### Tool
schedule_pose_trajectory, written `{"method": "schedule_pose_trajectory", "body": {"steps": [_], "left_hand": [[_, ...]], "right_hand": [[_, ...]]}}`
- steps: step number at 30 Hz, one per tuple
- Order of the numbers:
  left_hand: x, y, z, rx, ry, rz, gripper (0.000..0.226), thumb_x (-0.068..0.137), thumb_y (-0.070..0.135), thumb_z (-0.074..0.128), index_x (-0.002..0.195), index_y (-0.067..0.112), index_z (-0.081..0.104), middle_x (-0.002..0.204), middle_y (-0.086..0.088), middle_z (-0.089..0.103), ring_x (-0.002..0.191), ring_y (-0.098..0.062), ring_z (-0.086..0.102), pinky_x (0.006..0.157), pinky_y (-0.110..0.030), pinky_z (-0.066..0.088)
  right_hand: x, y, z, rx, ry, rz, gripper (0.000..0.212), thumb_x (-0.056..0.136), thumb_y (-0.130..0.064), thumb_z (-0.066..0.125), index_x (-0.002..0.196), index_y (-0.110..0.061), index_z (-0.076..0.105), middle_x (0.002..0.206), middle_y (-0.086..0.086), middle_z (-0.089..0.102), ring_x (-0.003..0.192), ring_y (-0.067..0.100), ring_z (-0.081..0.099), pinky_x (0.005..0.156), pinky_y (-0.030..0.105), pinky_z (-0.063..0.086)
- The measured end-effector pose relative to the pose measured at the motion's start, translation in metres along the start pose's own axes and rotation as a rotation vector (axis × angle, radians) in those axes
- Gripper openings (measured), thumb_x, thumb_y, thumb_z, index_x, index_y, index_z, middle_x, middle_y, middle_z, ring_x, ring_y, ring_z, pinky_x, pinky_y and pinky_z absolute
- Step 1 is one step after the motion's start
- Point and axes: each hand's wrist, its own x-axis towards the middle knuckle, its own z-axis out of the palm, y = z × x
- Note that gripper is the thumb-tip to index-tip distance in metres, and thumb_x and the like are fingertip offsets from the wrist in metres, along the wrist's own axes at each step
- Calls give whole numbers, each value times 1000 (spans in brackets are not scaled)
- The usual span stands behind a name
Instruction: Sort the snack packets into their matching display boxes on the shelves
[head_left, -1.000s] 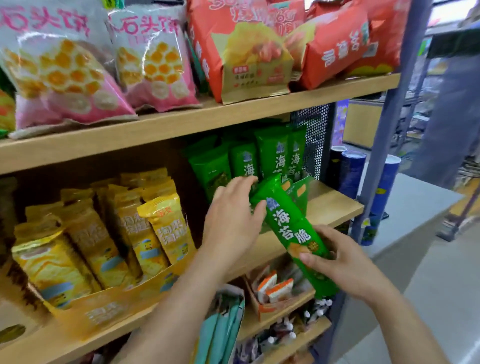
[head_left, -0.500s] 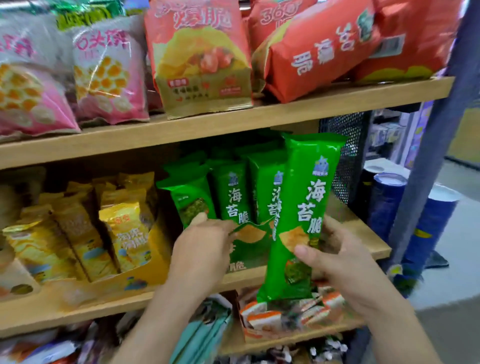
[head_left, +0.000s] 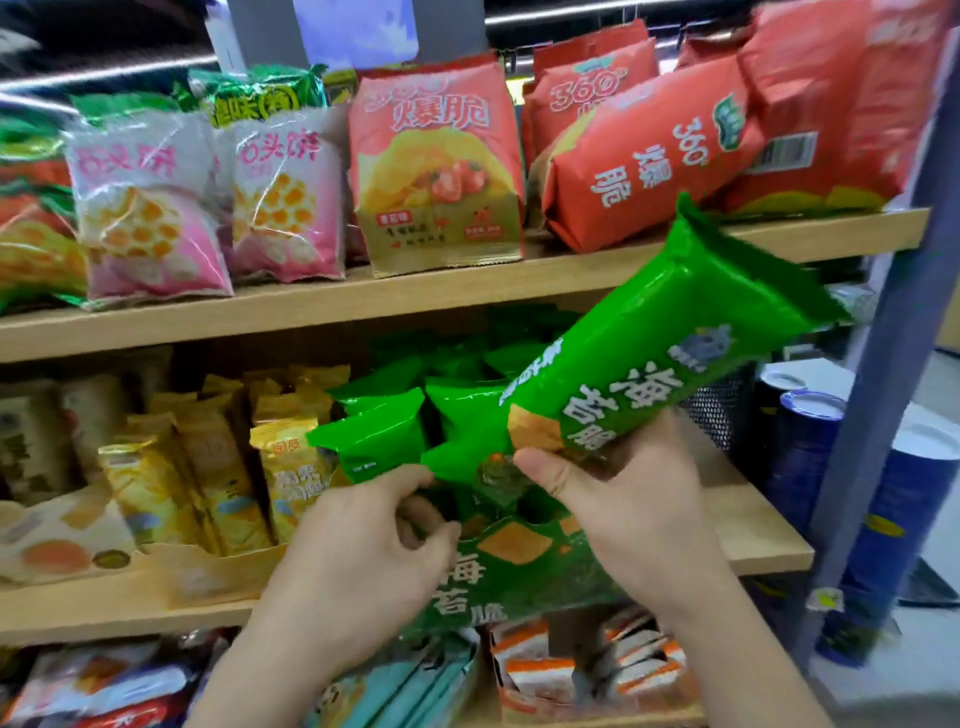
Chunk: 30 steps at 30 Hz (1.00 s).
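Note:
My right hand grips the lower end of a long green seaweed snack packet, which tilts up to the right in front of the middle shelf. Below it stands the green display box holding several matching green packets. My left hand is at the box's front left, its fingers curled at the lower edge of a green packet standing in the box. Whether it truly pinches that packet is unclear.
A yellow display box with several yellow packets stands to the left on the same wooden shelf. Pink bags and red bags fill the shelf above. Blue tubes stand beyond the grey upright post on the right.
The green packet in my right hand swung from upright to leaning up and right. My left hand stayed at the box front. The camera moved closer to the shelf.

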Motion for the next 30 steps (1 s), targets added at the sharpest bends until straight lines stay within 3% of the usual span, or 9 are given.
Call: {"method": "schedule_pose_trajectory", "body": {"steps": [4,7,9,15,19,21,24,27,30], "left_hand": [[-1,7,-18,-153,275,142,13,82,31,73,87,36,63,87,25,65,75,-3,64,58,-23,52],[11,27,-28,-456,220,256,59,82,37,74,133,39,44,121,24,59,112,1,58,79,-22,56],[23,38,-34,-442,194,283,80,80,41,74,142,49,25,135,19,53,129,4,45,101,-29,47],[43,30,-46,-225,261,356,46,77,25,79,117,37,59,107,24,64,103,3,60,88,-19,51],[35,19,-52,-207,230,329,37,70,38,78,100,40,57,97,24,64,95,2,61,78,-17,51],[31,19,-52,-173,178,313,44,63,49,76,99,40,52,97,23,63,91,2,61,74,-14,49],[30,20,-48,-187,87,260,60,58,48,81,102,41,42,86,12,69,77,-5,68,62,-27,57],[34,20,-42,-220,77,286,65,62,32,88,108,43,44,88,10,71,78,-5,70,61,-29,60],[37,19,-36,-213,117,339,76,63,29,87,127,45,49,105,15,68,97,-1,66,78,-26,59]], "right_hand": [[10,0,0,-241,-195,40,61,73,-21,86,107,-44,42,99,-36,63,95,-21,56,79,-3,39],[13,2,8,-372,-323,61,69,73,-30,86,119,-46,37,102,-28,63,99,-12,59,86,11,47],[12,2,12,-424,-370,82,67,74,-35,84,118,-47,35,101,-28,58,103,-2,59,87,21,48],[7,5,6,-513,-379,-31,71,73,-44,82,134,-38,47,112,-25,63,101,-4,60,90,20,50],[6,4,-11,-544,-22,-316,54,86,-49,64,133,-25,58,115,-13,60,102,2,54,86,20,46],[15,3,-21,-670,48,-369,58,89,-49,56,142,-29,46,128,-9,49,119,9,40,97,22,32],[32,4,-21,-743,-155,-219,72,87,-52,60,150,-41,26,134,-18,41,131,7,27,104,37,29],[39,9,-15,-668,-173,-187,60,85,-31,73,139,-37,47,121,-21,47,125,6,39,106,51,36],[38,1,-26,-575,-71,-319,42,84,-10,73,124,-20,63,109,-8,56,104,13,53,92,44,49]]}}
